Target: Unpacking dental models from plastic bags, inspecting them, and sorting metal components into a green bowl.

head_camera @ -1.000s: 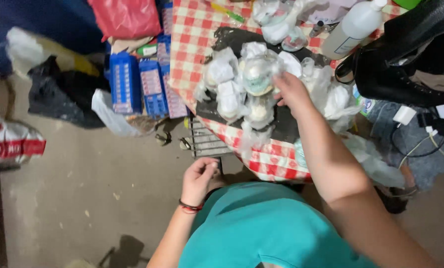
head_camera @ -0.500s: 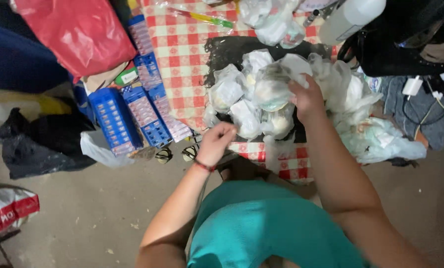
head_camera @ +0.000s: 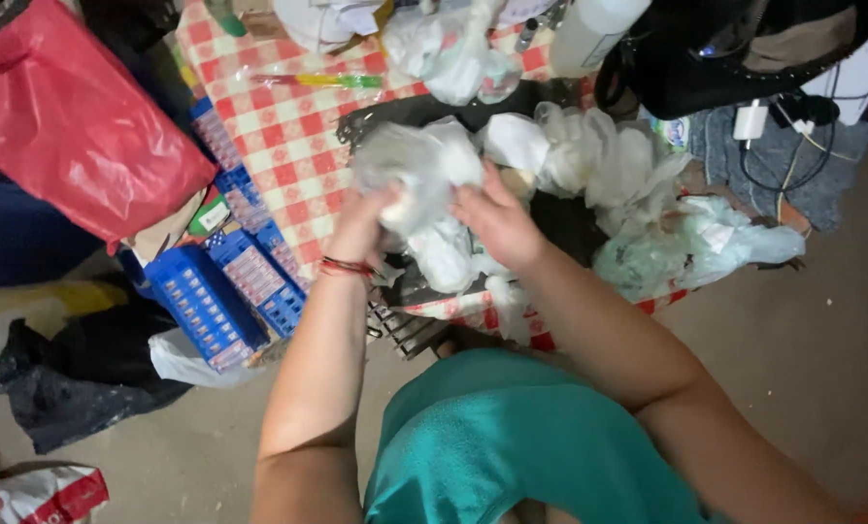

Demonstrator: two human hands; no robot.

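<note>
Both hands on one clear plastic-wrapped bundle [head_camera: 419, 180] over checkered tablecloth [head_camera: 288, 136]: left hand [head_camera: 361, 221] fingers hidden behind it, right hand [head_camera: 497, 225] fingers curled, pinching wrap. Contents blurred.

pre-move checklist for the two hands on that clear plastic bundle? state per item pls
1. Left hand on the clear plastic bundle: ok, touching its left side.
2. Right hand on the bundle: ok, touching its right side.
3. Bundle lifted off the black sheet: cannot tell.
4. What the bundle contains: cannot tell, the wrap is cloudy.
5. Neighbouring white bundles apart from the hands: ok, they lie to the right.
6. Checked tablecloth beside the hands free of objects: ok, bare patch on the left.
</note>
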